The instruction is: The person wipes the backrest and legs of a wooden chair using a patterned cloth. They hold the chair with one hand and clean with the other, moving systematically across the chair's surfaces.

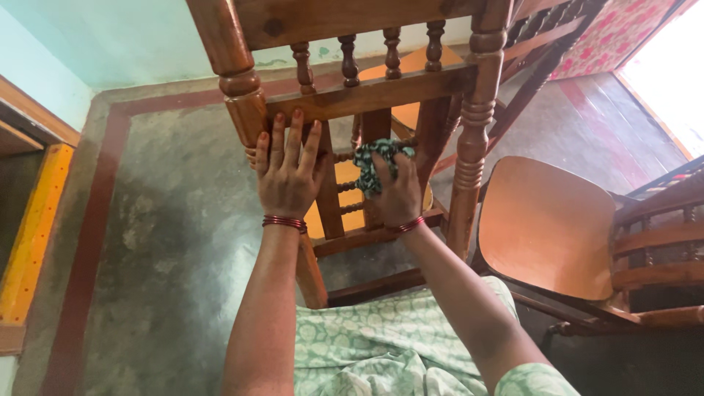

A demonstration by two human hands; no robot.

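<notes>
2 hands: both on the chair (381,95)
Left hand (287,170): spread flat against a rail, gripping nothing
Right hand (398,192): pinching the cloth (375,163)
Cloth: green, bunched, pressed to a slat
Second chair (550,224): right, near

A single camera worn on the person's head looks steeply down and a little forward, along both forearms to the left hand (287,176) and the right hand (400,192), which sit near the middle of the frame at close range. It stands just above a wooden chair (381,95), whose turned back fills the upper centre and runs off the top edge, with the grey floor (176,242) far below on the left and a second chair seat (546,224) at the right; no other view overlaps this one
</notes>
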